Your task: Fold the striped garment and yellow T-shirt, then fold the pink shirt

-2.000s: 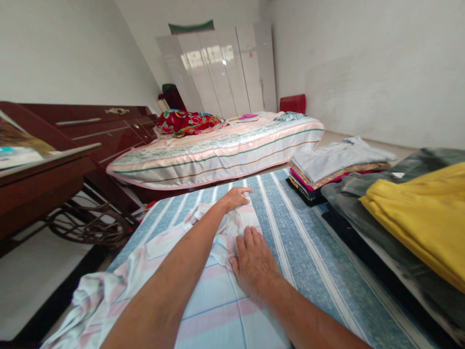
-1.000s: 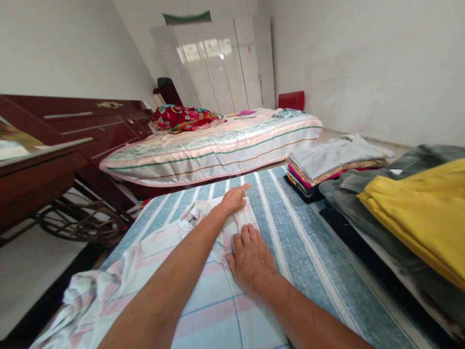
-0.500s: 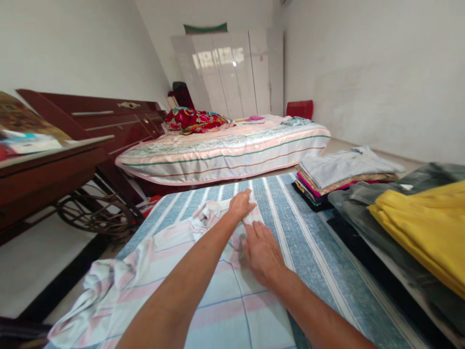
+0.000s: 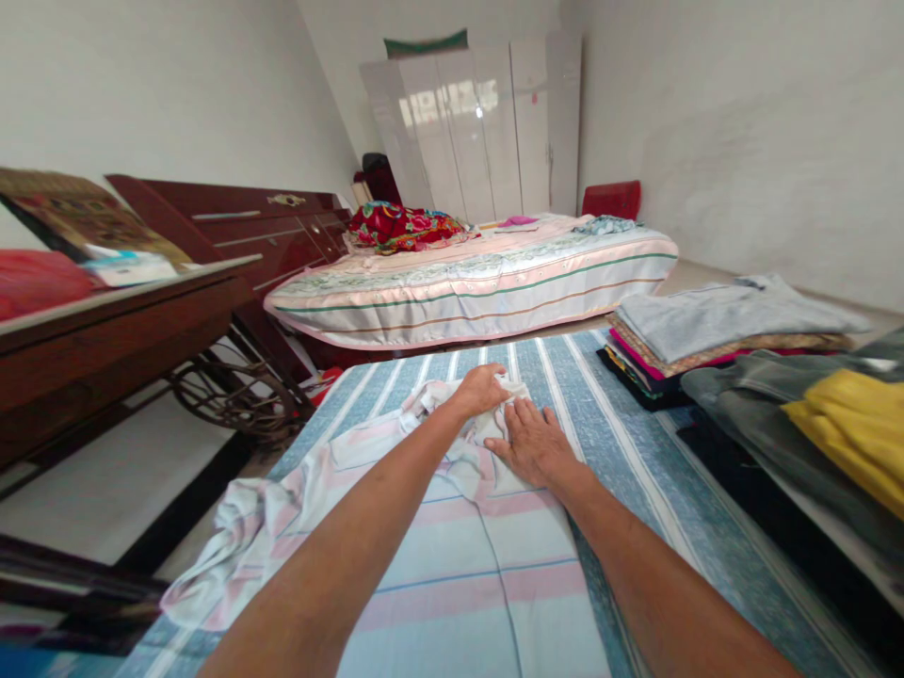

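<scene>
A pale shirt [image 4: 452, 556] with pink bands and thin blue lines lies spread on a blue-and-white striped bed cover [image 4: 650, 471]. Its left side is crumpled, and its far end is bunched up. My left hand [image 4: 481, 388] reaches across the shirt and is closed on the cloth at that far end; its fingertips are partly hidden. Just nearer and to the right, my right hand [image 4: 535, 443] rests palm down on the shirt's right edge, fingers stretched out and thumb spread apart.
Folded clothes are stacked at right, with a grey garment [image 4: 727, 315] on top; dark trousers and a yellow garment [image 4: 854, 424] lie nearer. A sewing-machine table [image 4: 134, 330] stands at left. Beyond are another bed [image 4: 480, 306] and a wardrobe [image 4: 480, 132].
The view has turned slightly left. My right hand has pushed a little farther up the shirt and spread its thumb, and the cloth beneath it is more wrinkled. My left hand stays at the far end.
</scene>
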